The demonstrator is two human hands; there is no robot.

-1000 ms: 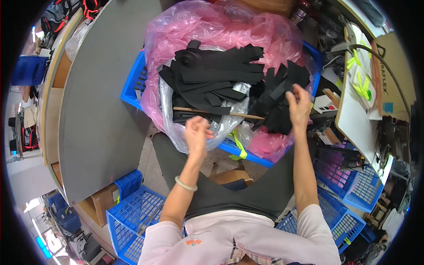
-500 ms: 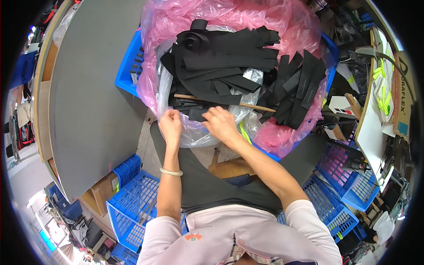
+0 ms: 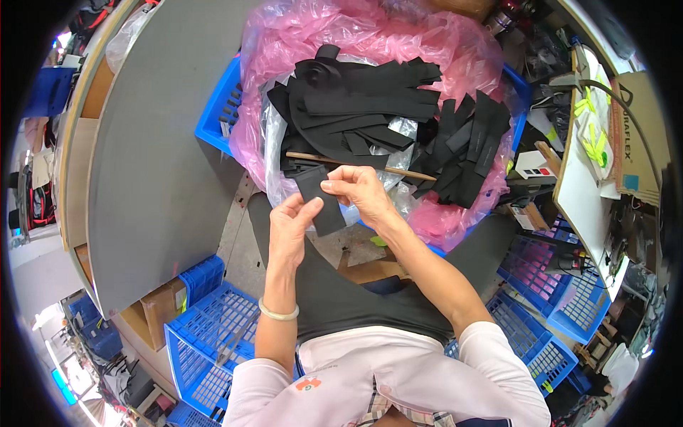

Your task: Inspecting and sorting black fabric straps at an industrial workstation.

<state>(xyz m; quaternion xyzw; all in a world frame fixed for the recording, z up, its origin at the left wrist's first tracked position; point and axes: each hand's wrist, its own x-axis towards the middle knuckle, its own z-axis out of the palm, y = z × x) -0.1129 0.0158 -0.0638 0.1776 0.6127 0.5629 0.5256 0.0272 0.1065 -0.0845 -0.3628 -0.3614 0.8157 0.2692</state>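
Two hands are busy with one black strip [image 3: 318,199], held up just in front of the person's middle, at about 6 o'clock from the big pile. Far over at 9 o'clock lies the grey surface [image 3: 156,149], with nothing of the work on it. Next comes the left hand [image 3: 290,226], with a pale bangle [image 3: 278,311] on its wrist; its fingers [image 3: 307,208] are closed on the lower edge of the strip, thumb on top. Just to the right, the right hand [image 3: 358,191] pinches the upper part of the same strip, its fingers curled tight around it. At 12 o'clock from the hands sits a blue crate [image 3: 217,114] lined with a pink plastic bag [image 3: 356,35], and in it a heap of black strips [image 3: 370,107], with a thin wooden stick [image 3: 359,165] lying across the heap. More strips [image 3: 466,153] stand in a bunch at 2 o'clock. It looks like one piece has been picked out and is being checked or straightened. The next move likely needs a soft, even pull with both hands, so the floppy strip does not fold or slip.
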